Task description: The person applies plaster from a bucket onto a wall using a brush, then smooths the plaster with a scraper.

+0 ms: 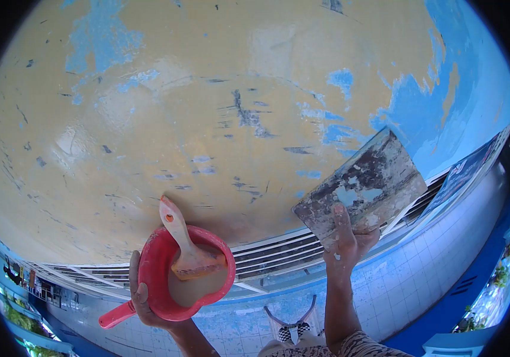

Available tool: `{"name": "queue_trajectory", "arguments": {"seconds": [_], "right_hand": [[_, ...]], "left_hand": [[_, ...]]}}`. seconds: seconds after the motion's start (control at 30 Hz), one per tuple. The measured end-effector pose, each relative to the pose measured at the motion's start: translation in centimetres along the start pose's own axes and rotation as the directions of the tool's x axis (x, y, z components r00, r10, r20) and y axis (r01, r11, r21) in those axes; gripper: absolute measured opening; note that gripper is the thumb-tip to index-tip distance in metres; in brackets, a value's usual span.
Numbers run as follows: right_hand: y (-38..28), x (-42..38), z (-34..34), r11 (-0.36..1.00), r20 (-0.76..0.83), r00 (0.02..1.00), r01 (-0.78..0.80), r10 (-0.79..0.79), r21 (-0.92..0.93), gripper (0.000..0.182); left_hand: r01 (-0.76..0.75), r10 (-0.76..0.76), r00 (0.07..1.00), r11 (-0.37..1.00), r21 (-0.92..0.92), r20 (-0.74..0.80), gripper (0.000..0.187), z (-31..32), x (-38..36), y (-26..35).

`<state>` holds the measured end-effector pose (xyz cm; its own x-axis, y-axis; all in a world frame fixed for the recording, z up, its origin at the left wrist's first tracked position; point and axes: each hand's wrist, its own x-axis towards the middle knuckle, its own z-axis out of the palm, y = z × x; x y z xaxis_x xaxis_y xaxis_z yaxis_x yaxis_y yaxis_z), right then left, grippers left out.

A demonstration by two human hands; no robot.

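My left hand (pixel 143 302) is wrapped around the side of a red plastic dipper (pixel 151 253), whose handle sticks out to the lower left. Cloudy pale liquid (pixel 185 291) lies inside it. A wide paintbrush (pixel 177 223) stands in the dipper, bristles down and handle leaning on the rim. In my right hand (pixel 350 241) is a flat rectangular plate (pixel 374 184), smeared with dark, grey and pale blue residue. The thumb presses on its near face; the other fingers are mostly hidden behind it. The plate is tilted and close to the wall surface; contact cannot be made out.
A large wall (pixel 207 119) fills the view ahead, tan with blue and dark patches and bare blue at the right. Below it runs a slatted vent (pixel 285 256). Pale floor tiles (pixel 398 285) and a blue band (pixel 445 297) lie beneath. Plants show at the edges.
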<state>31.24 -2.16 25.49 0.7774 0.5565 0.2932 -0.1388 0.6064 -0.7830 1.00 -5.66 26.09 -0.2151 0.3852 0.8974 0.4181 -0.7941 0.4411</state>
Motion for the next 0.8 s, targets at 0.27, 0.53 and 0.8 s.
{"name": "queue_trajectory", "arguments": {"seconds": [0.27, 0.53, 0.8], "right_hand": [[-0.9, 0.0, 0.3, 0.984, 0.034, 0.996, 0.083, -0.079, -0.155, 0.048], [-0.4, -0.1, -0.2, 0.995, -0.001, 0.997, 0.078, -0.079, -0.068, 0.049], [-1.1, 0.1, 0.2, 0.984, 0.053, 0.990, 0.134, -0.128, -0.118, 0.047]], "left_hand": [[0.308, -0.345, 0.935, 0.906, -0.291, -0.083, 0.031, -0.2, 0.6, 0.8], [0.326, -0.365, 0.925, 0.905, -0.273, -0.107, 0.032, -0.3, 0.3, 0.6], [0.409, -0.460, 0.879, 0.863, -0.297, -0.126, 0.047, 0.4, 1.1, 2.3]]}}
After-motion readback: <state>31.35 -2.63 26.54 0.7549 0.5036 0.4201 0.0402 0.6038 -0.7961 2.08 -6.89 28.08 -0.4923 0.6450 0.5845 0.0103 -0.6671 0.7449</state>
